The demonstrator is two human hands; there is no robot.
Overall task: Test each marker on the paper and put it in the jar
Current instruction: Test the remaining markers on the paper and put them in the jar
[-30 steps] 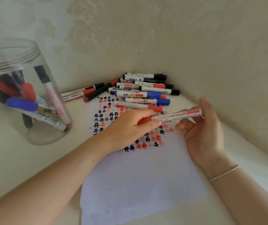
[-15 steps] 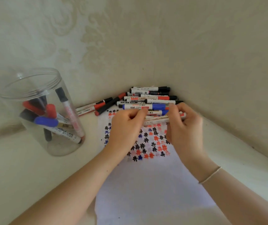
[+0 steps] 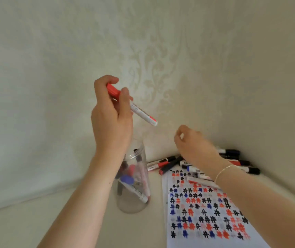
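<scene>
Centre-left of frame: left hand (image 3: 111,122) grips capped red marker (image 3: 132,105) above clear jar (image 3: 134,194). Drop-in step; next, lower it cap-up through the mouth. Centre-right: right hand (image 3: 195,145), loosely curled, empty, over marker pile (image 3: 232,163); paper (image 3: 205,217) lower right.

Two hands, one red-capped marker (image 3: 132,105) held up, one clear jar (image 3: 134,194) holding several markers, one sheet of paper (image 3: 205,221), one pile of loose markers (image 3: 232,163), too overlapped to count.
</scene>
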